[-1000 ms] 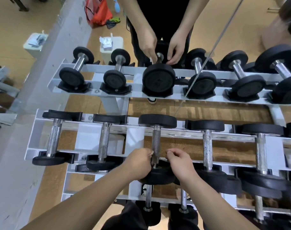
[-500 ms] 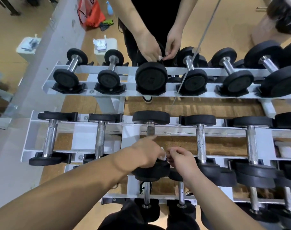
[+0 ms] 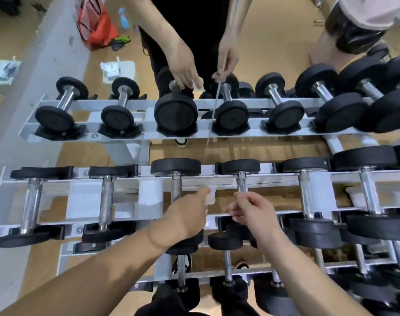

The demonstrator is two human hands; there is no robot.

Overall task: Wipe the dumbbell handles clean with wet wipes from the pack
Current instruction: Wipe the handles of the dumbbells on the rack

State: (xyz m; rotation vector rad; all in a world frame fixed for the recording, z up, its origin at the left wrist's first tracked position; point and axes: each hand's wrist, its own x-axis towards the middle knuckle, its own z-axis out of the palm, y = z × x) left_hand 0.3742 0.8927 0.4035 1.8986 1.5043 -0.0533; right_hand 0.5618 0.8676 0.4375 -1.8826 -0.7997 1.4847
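While the left hand pinches a limp, light wipe, the right hand closes loosely, seemingly empty, at the next heavy dumbbell's stiff steel handle.

A red bag and a blue spray bottle lie on the wooden floor, in the mirror.

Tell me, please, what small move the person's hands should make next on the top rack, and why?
Probably bring the wet wipe, pinched in the left hand, across to the fourth dumbbell handle and wrap it there. The wipe sits clear of the third handle, in the gap between the two handles, while the right hand is already at the fourth handle's lower part, apparently ready to steady it.
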